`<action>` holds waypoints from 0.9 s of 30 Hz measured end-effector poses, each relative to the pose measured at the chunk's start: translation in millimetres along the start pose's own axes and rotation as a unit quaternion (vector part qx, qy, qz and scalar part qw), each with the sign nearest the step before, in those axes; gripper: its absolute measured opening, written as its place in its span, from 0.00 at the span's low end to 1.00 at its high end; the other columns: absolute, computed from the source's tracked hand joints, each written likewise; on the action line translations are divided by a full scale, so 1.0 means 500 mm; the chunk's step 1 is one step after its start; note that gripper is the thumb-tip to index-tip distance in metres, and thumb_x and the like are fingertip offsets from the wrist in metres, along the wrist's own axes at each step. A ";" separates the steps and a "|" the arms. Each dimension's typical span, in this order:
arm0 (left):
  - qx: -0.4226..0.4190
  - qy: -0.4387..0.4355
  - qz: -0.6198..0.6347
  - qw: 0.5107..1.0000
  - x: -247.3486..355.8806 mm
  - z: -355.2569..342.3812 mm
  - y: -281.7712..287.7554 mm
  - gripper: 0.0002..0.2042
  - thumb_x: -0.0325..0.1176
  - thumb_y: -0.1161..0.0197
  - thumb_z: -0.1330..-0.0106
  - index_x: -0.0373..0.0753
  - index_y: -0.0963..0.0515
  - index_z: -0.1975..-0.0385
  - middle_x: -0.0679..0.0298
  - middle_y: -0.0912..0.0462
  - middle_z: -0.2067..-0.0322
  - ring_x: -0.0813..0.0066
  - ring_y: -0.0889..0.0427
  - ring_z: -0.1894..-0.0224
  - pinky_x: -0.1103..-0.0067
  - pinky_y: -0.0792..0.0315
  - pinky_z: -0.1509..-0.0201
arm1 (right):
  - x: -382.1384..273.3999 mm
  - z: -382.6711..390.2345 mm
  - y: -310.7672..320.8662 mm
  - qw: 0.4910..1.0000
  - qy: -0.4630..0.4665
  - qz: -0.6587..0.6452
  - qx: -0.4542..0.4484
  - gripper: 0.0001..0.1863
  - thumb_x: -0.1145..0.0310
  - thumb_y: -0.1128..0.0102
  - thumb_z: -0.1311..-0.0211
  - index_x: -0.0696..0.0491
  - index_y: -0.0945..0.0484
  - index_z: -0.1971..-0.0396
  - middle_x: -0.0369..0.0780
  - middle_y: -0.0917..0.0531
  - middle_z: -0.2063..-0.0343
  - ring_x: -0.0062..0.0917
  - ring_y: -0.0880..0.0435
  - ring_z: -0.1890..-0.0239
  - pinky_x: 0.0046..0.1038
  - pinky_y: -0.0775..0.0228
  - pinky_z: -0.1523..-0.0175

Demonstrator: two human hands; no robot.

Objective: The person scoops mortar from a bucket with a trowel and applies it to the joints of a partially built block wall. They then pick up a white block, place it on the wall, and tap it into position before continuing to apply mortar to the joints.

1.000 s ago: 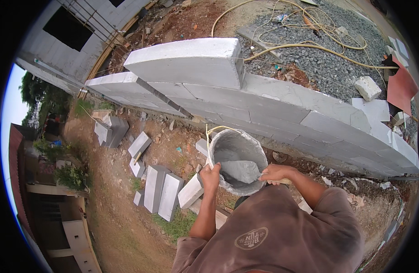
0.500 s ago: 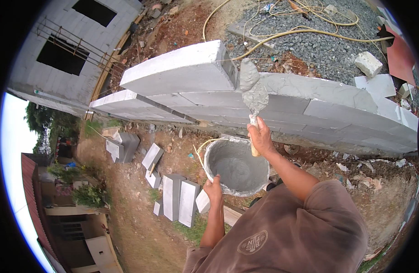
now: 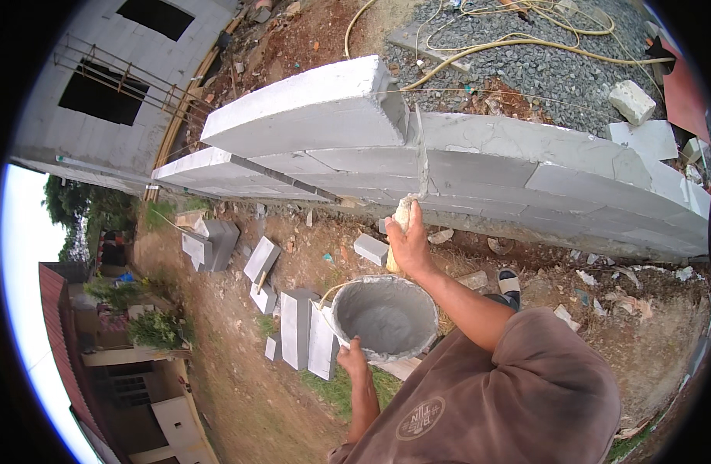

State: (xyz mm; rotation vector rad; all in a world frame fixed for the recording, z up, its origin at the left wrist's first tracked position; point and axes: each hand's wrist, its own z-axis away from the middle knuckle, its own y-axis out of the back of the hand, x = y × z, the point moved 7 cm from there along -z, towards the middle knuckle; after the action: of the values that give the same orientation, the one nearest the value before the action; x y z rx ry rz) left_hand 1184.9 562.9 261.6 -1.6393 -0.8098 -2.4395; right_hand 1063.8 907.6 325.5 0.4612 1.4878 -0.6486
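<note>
My right hand (image 3: 408, 247) grips the handle of a trowel (image 3: 422, 158), whose blade is seen nearly edge-on at the end of a raised white block (image 3: 290, 108) on top of the block wall (image 3: 479, 170). My left hand (image 3: 352, 354) holds the rim of a mortar-coated bucket (image 3: 385, 313) with wet grey mortar inside and a yellow cord handle. The bucket hangs below the trowel, in front of my body.
Loose blocks (image 3: 294, 325) lie on the dirt left of the bucket. Behind the wall are gravel (image 3: 494, 73) and a coiled yellow hose (image 3: 525, 39). A building (image 3: 100, 39) with dark openings stands at upper left; my sandalled foot (image 3: 508, 282) shows below the wall.
My right hand has lifted the mortar-laden trowel from the bucket up to the block's end and turned the blade edge-on. My left hand has moved the bucket lower.
</note>
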 end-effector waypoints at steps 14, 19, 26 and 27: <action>-0.005 0.029 0.026 0.999 -0.044 -0.006 0.003 0.12 0.25 0.41 0.47 0.25 0.26 0.64 0.57 0.22 0.67 0.69 0.24 0.67 0.74 0.31 0.63 | -0.238 -0.104 -0.039 0.989 -0.010 -0.114 -0.096 0.38 0.65 0.47 0.42 0.71 0.52 0.40 0.46 0.24 0.69 0.24 0.22 0.75 0.27 0.28 0.68; -0.014 0.030 0.024 0.999 -0.049 -0.006 -0.014 0.13 0.25 0.41 0.46 0.24 0.25 0.62 0.57 0.21 0.65 0.70 0.24 0.65 0.74 0.31 0.60 | -0.139 -0.066 -0.026 0.982 0.006 -0.179 -0.067 0.35 0.69 0.46 0.41 0.69 0.52 0.40 0.38 0.27 0.72 0.18 0.26 0.76 0.22 0.31 0.72; -0.030 0.043 0.026 0.998 -0.027 0.004 -0.044 0.13 0.25 0.41 0.46 0.25 0.25 0.63 0.59 0.22 0.67 0.71 0.25 0.67 0.75 0.31 0.62 | 0.002 -0.183 -0.062 0.997 -0.067 0.004 0.036 0.40 0.63 0.45 0.44 0.70 0.53 0.39 0.51 0.23 0.64 0.30 0.20 0.70 0.29 0.27 0.63; -0.032 0.043 0.023 0.998 -0.025 0.003 -0.045 0.12 0.25 0.41 0.46 0.25 0.25 0.63 0.60 0.22 0.67 0.71 0.25 0.67 0.75 0.31 0.63 | 0.016 -0.182 -0.071 0.996 -0.041 0.055 0.055 0.41 0.62 0.45 0.44 0.70 0.53 0.38 0.53 0.23 0.63 0.30 0.20 0.71 0.30 0.27 0.61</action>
State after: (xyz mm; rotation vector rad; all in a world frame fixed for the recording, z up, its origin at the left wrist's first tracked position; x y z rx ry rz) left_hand 1183.0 580.3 242.4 -1.5428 -0.6821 -2.5100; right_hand 971.4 939.4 317.0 0.5892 1.3436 -0.6568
